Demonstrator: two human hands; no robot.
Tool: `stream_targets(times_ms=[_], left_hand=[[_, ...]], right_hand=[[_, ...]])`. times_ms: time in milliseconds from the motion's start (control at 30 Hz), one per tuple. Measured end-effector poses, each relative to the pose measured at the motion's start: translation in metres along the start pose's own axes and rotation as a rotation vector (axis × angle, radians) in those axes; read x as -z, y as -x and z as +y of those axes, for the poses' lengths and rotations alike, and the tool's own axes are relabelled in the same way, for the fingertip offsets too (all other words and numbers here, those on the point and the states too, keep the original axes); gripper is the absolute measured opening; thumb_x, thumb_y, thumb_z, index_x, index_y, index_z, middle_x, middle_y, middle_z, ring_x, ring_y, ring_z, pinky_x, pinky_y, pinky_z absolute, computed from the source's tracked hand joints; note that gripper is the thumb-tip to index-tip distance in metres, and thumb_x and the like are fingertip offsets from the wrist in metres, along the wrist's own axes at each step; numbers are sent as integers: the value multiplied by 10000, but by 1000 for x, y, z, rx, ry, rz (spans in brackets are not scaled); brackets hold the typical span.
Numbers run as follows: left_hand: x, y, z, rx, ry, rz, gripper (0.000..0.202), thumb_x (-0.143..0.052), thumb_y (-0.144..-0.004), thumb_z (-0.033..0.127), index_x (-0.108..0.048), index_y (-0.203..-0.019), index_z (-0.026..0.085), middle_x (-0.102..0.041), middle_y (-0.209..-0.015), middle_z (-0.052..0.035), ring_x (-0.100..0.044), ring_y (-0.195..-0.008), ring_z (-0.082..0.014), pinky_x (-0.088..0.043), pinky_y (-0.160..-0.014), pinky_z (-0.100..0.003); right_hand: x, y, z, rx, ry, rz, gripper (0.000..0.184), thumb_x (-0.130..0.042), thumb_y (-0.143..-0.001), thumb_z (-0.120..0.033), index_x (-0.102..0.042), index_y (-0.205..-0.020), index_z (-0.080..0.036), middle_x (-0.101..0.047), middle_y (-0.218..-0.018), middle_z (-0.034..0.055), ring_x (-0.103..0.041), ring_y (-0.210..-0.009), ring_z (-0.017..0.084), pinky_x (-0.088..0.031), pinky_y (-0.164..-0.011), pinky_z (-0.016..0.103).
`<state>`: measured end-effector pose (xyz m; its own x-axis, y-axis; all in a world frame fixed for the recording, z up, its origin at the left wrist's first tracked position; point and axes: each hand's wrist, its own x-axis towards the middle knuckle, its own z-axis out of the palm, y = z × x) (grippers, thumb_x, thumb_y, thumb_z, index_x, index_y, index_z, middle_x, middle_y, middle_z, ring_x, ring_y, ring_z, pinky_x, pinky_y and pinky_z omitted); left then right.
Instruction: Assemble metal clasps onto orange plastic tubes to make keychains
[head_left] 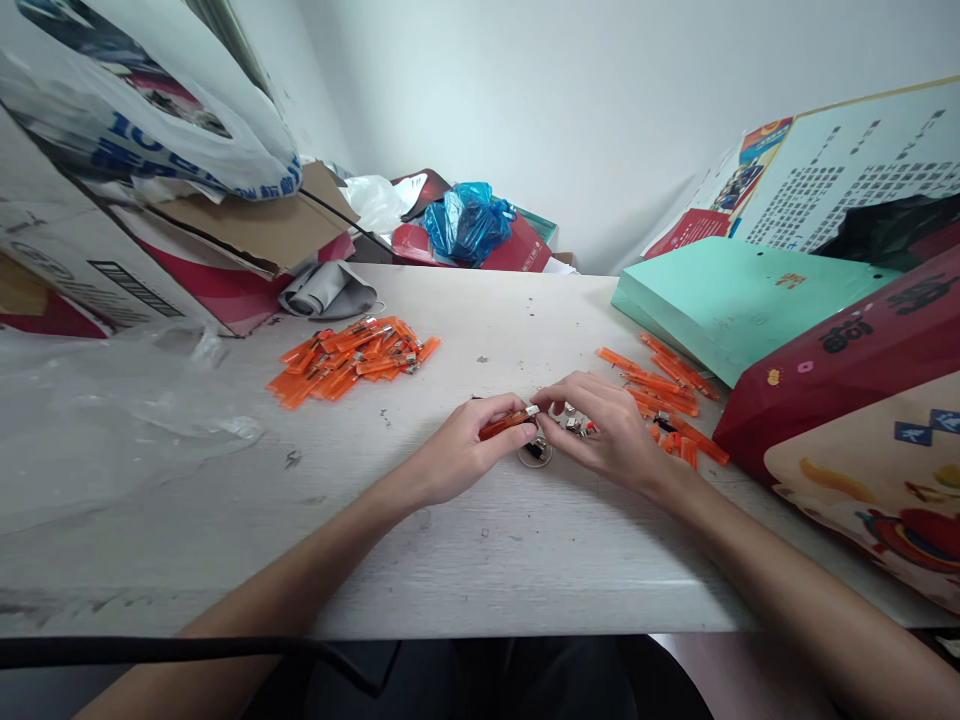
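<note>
My left hand [472, 447] is closed around an orange lighter [501, 424], its metal end pointing right. At that end, the thumb and forefinger of my right hand [600, 425] are pinched together; any small part between them is too small to make out. Below the fingertips, a pale ring-shaped dish [523, 456] holds dark small parts. Several small metal pieces [576, 424] lie beside it, partly covered by my right hand. A heap of orange lighters [349, 360] sits to the left, and more orange lighters [671, 385] lie loosely on the right.
Cardboard boxes [247, 235] and a white plastic bag [187, 110] are stacked at the left, above clear plastic film [112, 420]. A blue bag [469, 222] sits at the back. A mint-green box [742, 300] and a red bag [847, 400] border the right side.
</note>
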<state>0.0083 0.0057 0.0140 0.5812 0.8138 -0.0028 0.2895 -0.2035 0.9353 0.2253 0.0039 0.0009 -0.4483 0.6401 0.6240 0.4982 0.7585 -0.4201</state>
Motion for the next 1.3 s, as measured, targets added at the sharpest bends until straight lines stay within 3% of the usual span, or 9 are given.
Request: stream_targets(times_ms=[300, 467, 567, 733, 867, 967, 1033, 1200, 1300], left_hand=[[0, -1, 0, 17, 44, 24, 319, -495, -1046, 458, -608, -916, 189, -444, -722, 39, -373, -625, -102, -330, -587, -243], [2, -2, -2, 65, 137, 67, 346, -502, -1033, 507, -603, -935, 191, -396, -708, 39, -344, -612, -93, -302, -544, -218], [4, -4, -5, 93, 249, 115, 341, -519, -1024, 514, -597, -950, 190, -404, -699, 37, -311, -577, -79, -255, -510, -204], [9, -9, -8, 84, 485, 211, 278, -540, -1016, 461, -582, -966, 191, -384, -661, 44, -256, -521, -62, -184, -466, -186], [10, -10, -8, 81, 590, 277, 244, -576, -997, 432, -583, -966, 190, -399, -663, 44, -265, -508, -52, -189, -456, -168], [11, -10, -8, 72, 622, 297, 236, -594, -987, 421, -586, -954, 188, -402, -657, 46, -264, -499, -49, -192, -449, -159], [11, -10, -8, 66, 636, 290, 234, -597, -987, 416, -587, -954, 185, -401, -654, 47, -263, -496, -48, -184, -445, -156], [11, -10, -8, 71, 637, 282, 238, -597, -988, 415, -589, -964, 179, -403, -651, 47, -261, -493, -45, -180, -443, -154], [11, -10, -7, 74, 636, 292, 249, -601, -986, 428, -594, -968, 180, -401, -649, 47, -265, -494, -47, -192, -444, -153]], right_hand=[[0, -1, -1, -5, 4, -14, 112, -623, -989, -216, -686, -1078, -188, -744, -917, 29, -674, -829, 156, -501, -767, 304], [6, -2, 4, -140, 32, 41, 166, -604, -991, -259, -663, -1140, -215, -733, -939, 32, -679, -832, 168, -517, -789, 323], [12, -3, 17, -241, 127, 38, 140, -599, -984, -281, -684, -1072, -212, -742, -974, 48, -678, -854, 191, -504, -790, 349], [36, -6, 45, -439, 287, -130, 167, -650, -930, -313, -738, -1023, -205, -745, -1071, 88, -669, -1022, 269, -491, -854, 402], [68, -6, 54, -531, 135, -232, 165, -680, -914, -373, -756, -879, -232, -757, -1011, 46, -683, -894, 222, -516, -751, 352], [84, -5, 52, -489, 17, -459, 171, -701, -905, -401, -776, -864, -254, -753, -899, 25, -679, -771, 185, -511, -644, 313], [86, -3, 50, -463, -7, -555, 150, -719, -894, -399, -785, -876, -266, -755, -888, 16, -692, -775, 181, -523, -643, 305], [72, 1, 48, -424, -52, -608, 122, -715, -901, -342, -795, -944, -260, -772, -909, 34, -717, -781, 188, -543, -618, 296], [66, 0, 46, -472, -84, -658, 121, -682, -909, -276, -790, -961, -258, -771, -910, 30, -715, -759, 174, -544, -596, 279]])
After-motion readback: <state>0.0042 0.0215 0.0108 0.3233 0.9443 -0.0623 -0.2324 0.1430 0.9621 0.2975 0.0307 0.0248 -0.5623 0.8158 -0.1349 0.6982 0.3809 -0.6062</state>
